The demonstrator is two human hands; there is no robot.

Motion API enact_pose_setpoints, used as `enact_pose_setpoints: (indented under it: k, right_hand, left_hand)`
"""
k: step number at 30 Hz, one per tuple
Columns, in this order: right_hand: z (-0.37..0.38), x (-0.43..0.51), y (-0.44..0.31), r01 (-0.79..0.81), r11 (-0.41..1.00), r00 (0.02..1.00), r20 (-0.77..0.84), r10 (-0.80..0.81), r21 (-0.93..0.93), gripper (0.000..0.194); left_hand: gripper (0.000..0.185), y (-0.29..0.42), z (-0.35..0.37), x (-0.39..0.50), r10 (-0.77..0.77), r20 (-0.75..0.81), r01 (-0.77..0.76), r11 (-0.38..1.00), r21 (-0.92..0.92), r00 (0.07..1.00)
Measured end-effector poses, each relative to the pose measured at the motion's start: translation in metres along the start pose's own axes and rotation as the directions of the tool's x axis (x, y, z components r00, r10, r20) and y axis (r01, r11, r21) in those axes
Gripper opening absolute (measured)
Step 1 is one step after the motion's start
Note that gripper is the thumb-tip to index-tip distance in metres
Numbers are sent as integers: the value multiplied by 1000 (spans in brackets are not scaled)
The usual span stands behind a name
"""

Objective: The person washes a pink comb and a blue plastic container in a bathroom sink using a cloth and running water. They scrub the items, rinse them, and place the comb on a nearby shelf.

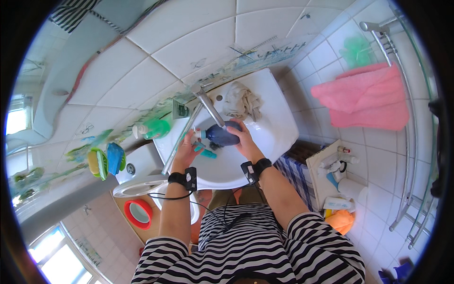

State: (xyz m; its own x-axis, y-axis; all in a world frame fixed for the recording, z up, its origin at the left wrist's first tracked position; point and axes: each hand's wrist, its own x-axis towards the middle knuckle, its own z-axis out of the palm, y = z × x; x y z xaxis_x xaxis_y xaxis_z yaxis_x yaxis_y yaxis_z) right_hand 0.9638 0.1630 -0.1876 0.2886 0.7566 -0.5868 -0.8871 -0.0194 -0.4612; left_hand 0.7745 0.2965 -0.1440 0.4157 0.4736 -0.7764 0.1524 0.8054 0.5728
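My right hand (pixel 245 137) grips the wide end of a dark blue bottle (pixel 221 135), which lies on its side over the basin of a white sink (pixel 273 136). The spout of the chrome faucet (pixel 209 104) ends right above the bottle. At the bottle's other end, my left hand (pixel 185 151) holds its white top, just beyond a teal collar (pixel 203 134). A teal object (pixel 207 152) shows below the left fingers; its kind is unclear. Dark spots lie in the basin under the bottle. Each of my wrists wears a black strap with a small device.
A crumpled beige cloth (pixel 243 101) lies on the sink's back right. A green pump bottle (pixel 158 128), a tube (pixel 180 109) and a glass shelf edge (pixel 182 140) stand along the left. A pink towel (pixel 365 97) hangs on the right rail. The toilet (pixel 142 159) is left.
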Motion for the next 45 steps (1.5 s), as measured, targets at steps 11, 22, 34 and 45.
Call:
enact_pose_setpoints:
  k: [11, 22, 34, 45]
  right_hand:
    - [-44, -73, -27, 338, 749, 934, 106, -341, -569, 83]
    - [-21, -111, -60, 144, 904, 971, -120, -209, -403, 55]
    - [-20, -29, -32, -50, 926, 952, -298, -70, -374, 46]
    - [3, -4, -5, -174, 932, 984, -28, 174, -317, 46]
  left_hand:
    - [36, -75, 82, 85, 103, -52, -113, 959, -259, 993]
    - [15, -78, 112, 81, 143, -119, -180, 895, -408, 983]
    - [22, -68, 52, 23, 140, -213, -238, 796, -557, 967]
    - [20, -50, 12, -18, 306, -257, -383, 857, -346, 917]
